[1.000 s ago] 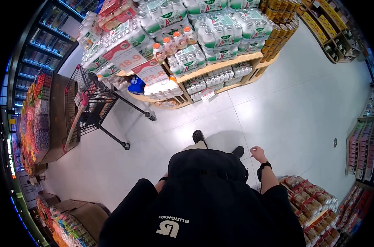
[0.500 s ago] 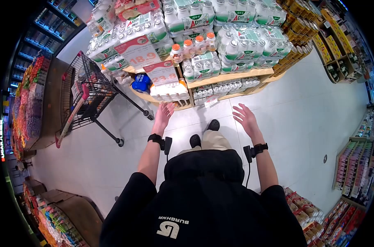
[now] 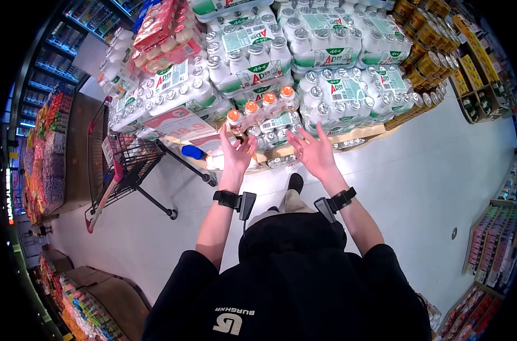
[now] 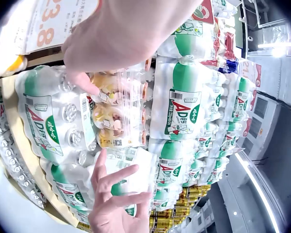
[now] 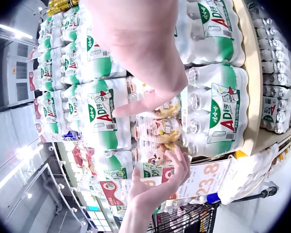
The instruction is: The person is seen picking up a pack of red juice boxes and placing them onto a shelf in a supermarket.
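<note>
A shrink-wrapped row of orange-capped bottles [image 3: 264,115] sits on stacked white-and-green AD milk drink packs [image 3: 253,74]. On the near left of this row, my left hand [image 3: 237,152] reaches in with fingers spread. My right hand [image 3: 315,154] faces it from the right, palm turned inward and fingers extended. Between the two hands, in the left wrist view, lies the bottle pack [image 4: 117,119], its animal-face labels showing. In the right wrist view, the left fingertips are right at the lower end of the pack [image 5: 157,133]. Neither hand holds anything.
Red-and-white price signs [image 3: 184,120] hang at the display's left front. A shopping cart [image 3: 122,148] stands to the left. Gold cans [image 3: 426,51] are stacked at the display's right end. Pale floor [image 3: 406,187] lies to the right, with shelves [image 3: 494,244] beyond.
The right hand was low by the body and the left mostly hidden; both came up and forward to the orange-capped bottles. The display now appears closer.
</note>
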Action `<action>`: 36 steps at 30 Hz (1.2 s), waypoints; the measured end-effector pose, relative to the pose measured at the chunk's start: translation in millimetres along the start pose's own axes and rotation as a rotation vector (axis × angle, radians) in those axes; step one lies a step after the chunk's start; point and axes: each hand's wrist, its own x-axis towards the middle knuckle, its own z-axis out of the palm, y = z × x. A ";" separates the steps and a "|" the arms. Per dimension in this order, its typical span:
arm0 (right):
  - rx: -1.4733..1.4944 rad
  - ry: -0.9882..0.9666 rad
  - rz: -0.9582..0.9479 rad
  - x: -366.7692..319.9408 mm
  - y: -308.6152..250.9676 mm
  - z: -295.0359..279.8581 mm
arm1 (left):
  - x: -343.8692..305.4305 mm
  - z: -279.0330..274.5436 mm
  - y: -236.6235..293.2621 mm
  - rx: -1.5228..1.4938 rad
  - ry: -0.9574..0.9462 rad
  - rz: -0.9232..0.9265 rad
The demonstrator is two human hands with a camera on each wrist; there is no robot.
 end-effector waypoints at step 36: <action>-0.683 0.347 0.132 121.0 -11.3 36.7 | 22.0 51.4 -31.0 0.259 0.162 0.306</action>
